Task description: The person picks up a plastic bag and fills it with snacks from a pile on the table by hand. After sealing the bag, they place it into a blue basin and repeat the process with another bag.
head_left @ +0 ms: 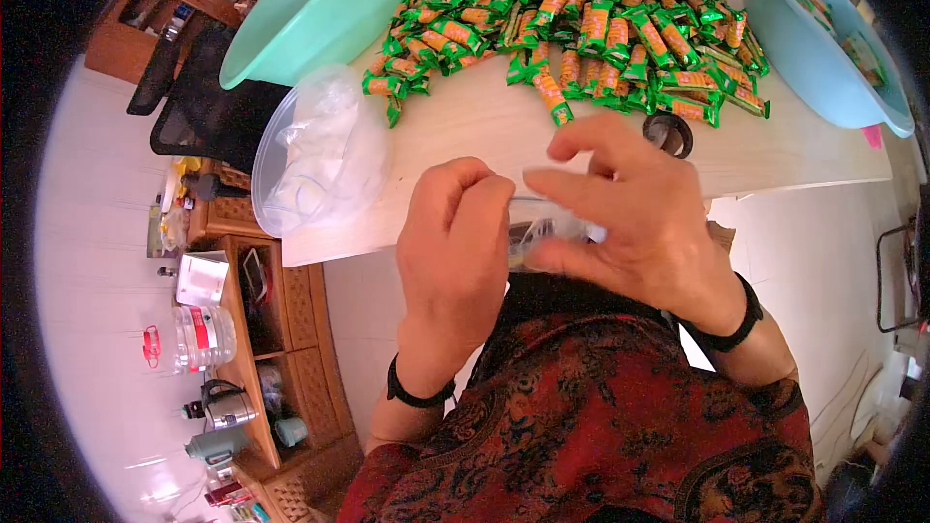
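Note:
Both of my hands hold a small clear plastic bag [542,223] close to my body at the table's near edge. My left hand [455,242] pinches its left side with closed fingers. My right hand [635,218] grips its right side, fingers curled over the top. What is inside the bag is hard to tell. A large pile of green and orange wrapped snack bars [581,29] lies farther out on the pale wooden table [484,126].
A clear tub of plastic bags [315,150] sits at the table's left edge, below a green basin [310,15]. A blue basin [823,48] stands at the right. A small dark round object [668,134] lies near my right hand. Low wooden shelves [252,329] with bottles stand at left.

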Demonstrator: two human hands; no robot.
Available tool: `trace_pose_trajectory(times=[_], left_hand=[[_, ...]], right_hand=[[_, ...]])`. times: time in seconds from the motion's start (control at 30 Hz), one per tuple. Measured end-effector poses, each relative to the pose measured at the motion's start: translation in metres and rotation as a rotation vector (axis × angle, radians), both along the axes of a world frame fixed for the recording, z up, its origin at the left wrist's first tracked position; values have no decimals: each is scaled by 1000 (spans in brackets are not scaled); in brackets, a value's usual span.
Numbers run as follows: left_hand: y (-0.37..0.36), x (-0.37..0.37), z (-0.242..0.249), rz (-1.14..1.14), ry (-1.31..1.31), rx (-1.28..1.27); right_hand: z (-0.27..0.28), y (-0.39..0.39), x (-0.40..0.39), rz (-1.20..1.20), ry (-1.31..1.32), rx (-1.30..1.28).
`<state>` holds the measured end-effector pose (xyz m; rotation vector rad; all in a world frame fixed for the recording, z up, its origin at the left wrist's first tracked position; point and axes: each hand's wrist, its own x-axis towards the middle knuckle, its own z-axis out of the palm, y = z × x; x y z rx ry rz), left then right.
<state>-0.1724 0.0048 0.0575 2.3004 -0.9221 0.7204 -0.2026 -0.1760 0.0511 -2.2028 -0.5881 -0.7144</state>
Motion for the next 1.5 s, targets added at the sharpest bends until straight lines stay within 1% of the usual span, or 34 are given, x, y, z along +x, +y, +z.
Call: trace_pose_trajectory(times=[0.03, 0.07, 0.1, 0.13, 0.17, 0.23, 0.27, 0.3, 0.37, 0.4, 0.43, 0.47, 0.5, 0.53, 0.57, 0.6, 0.63, 0.67, 0.7, 0.73, 0.8, 0.83, 0.87, 0.93, 1.0, 1.03, 1.1, 1.13, 1.17, 1.23, 1.27, 1.33, 1.47, 1.5], left_hand=[[-1, -1, 0, -21, -14, -24], [1, 1, -1, -22, -13, -24], [6, 5, -2, 21, -56, 36], [11, 8, -4, 70, -100, 97], [15, 7, -6, 77, -98, 99], [22, 6, -10, 182, 235, 32], [23, 6, -15, 169, 299, 25], [22, 8, -15, 168, 300, 23], [19, 14, -16, 124, 500, -236], [18, 19, -7, 145, 529, -324], [14, 22, 10, 73, 450, -447], [11, 26, 23, -38, 238, -575], [4, 24, 41, -68, 5, -641], [1, 32, 53, -154, -331, -652], [-6, 17, 62, -111, -435, -708], [-2, 20, 60, -116, -440, -708], [9, 28, 50, -102, -422, -370], [16, 37, 34, -87, -398, -34], [19, 55, -2, 1, -217, -39], [28, 58, -28, 78, -139, -22], [33, 52, -60, 72, -49, -56], [39, 49, -73, 64, -31, -46], [41, 51, -81, 82, 13, -32], [45, 57, -84, 94, 36, -26], [47, 54, -74, 164, 152, 80], [44, 55, -68, 163, 154, 88], [24, 58, -43, 20, 102, 3], [14, 65, -36, -70, 97, 38], [2, 74, -36, -68, 102, 38], [-27, 88, -40, -189, 172, 195], [-40, 92, -39, -184, 173, 192], [-61, 97, -38, -59, 367, 512], [-65, 110, -54, 18, 319, 600], [-60, 112, -57, -34, 340, 475]], right_hand=[[-6, -1, 2, -3, 1, 0], [-16, -2, 6, -68, -10, -56], [-22, -4, 9, -129, -22, -113], [-24, -4, 8, -194, -26, -71], [-27, -6, 6, -187, -24, -68], [-30, -11, 4, -155, 53, 76], [-33, -9, 2, -161, 104, 95], [-33, -10, 3, -163, 104, 94], [-30, -13, 10, -244, 145, -120], [-23, -12, 20, -268, 83, -107], [-11, -11, 30, -293, 20, -92], [14, -11, 36, -267, -127, -17], [34, -11, 40, -240, -281, 57], [37, -11, 41, -245, -295, 56], [38, -9, 41, -204, -377, 80], [35, -7, 41, -160, -456, 105], [31, -5, 41, -115, -532, 129], [-2, 1, 50, -201, -263, -25], [-35, 2, 51, -254, -162, -72], [-61, 2, 50, -310, -61, -117], [-88, 18, 42, -291, 66, 21], [-96, 24, 38, -299, 85, 28], [-98, 29, 40, -319, 94, -27], [-94, 33, 46, -388, 96, -139], [-95, 33, 45, -390, 94, -176], [-97, 34, 45, -388, 92, -217], [-98, 34, 45, -397, 88, -217], [-98, 35, 44, -404, 79, -225], [-98, 34, 44, -400, 83, -226], [-96, 33, 44, -382, 124, -233], [-98, 33, 44, -377, 124, -236], [-103, 32, 45, -366, 77, -209], [-103, 32, 44, -347, 109, -147], [-102, 32, 45, -349, 74, -160]])
